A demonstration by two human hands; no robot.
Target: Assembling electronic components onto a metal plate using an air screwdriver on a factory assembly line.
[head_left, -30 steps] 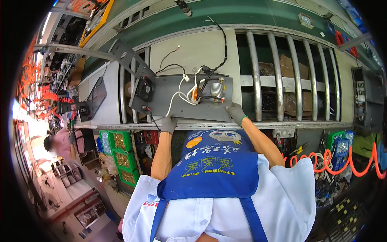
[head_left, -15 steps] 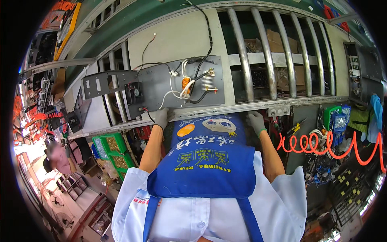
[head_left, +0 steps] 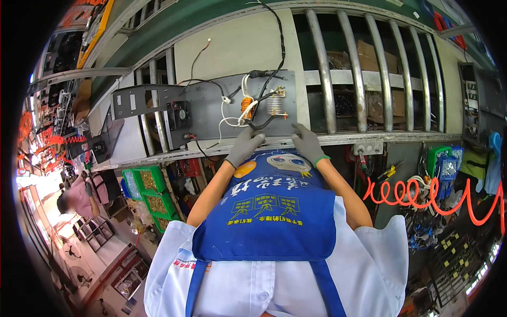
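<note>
A grey metal chassis panel (head_left: pixel 208 124) lies flat on the bench. On it are an orange copper-wound coil (head_left: pixel 246 107), a silver ribbed coil-like part (head_left: pixel 274 104), white wires (head_left: pixel 224 111) and black cables. A small black fan (head_left: pixel 178 115) sits at its left end. My left hand (head_left: pixel 245 148), in a grey glove, is at the panel's near edge just below the white wires, thumb apart from the fingers. To its right, my gloved right hand (head_left: pixel 307 143) reaches toward the panel's near right corner with fingers extended. Neither hand visibly holds anything.
Metal rollers (head_left: pixel 359 74) line the conveyor at right. A red coiled air hose (head_left: pixel 422 195) hangs on the right, below a socket strip (head_left: pixel 368 148). Green bins of small fasteners (head_left: pixel 153 193) stand at lower left. Another person (head_left: pixel 79 198) is far left.
Both hands have come inward and up to the panel's near edge; the right one has left the area beside the socket strip. The view has shifted slightly.
</note>
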